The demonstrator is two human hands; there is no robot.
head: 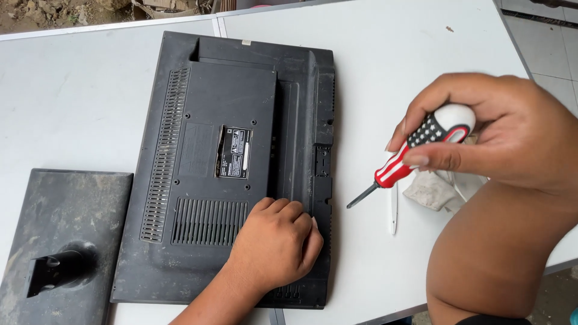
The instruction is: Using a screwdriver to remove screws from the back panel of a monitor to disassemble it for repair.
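Observation:
A black flat-screen monitor (229, 150) lies face down on a white table (72, 96), its vented back panel and a label facing up. My left hand (274, 244) rests fingers-curled on the monitor's lower right part, pressing on the back cover. My right hand (494, 129) hovers above the table to the right of the monitor and grips a screwdriver (409, 159) with a red, white and black handle. Its dark tip points down-left toward the monitor's right edge, a short way off it.
The monitor's black, dusty stand base (60, 235) lies at the lower left. A crumpled grey cloth (433, 189) and a thin white stick-like tool (393, 210) lie under my right hand. The table's right edge borders a tiled floor (554, 54); rubble shows at the top left.

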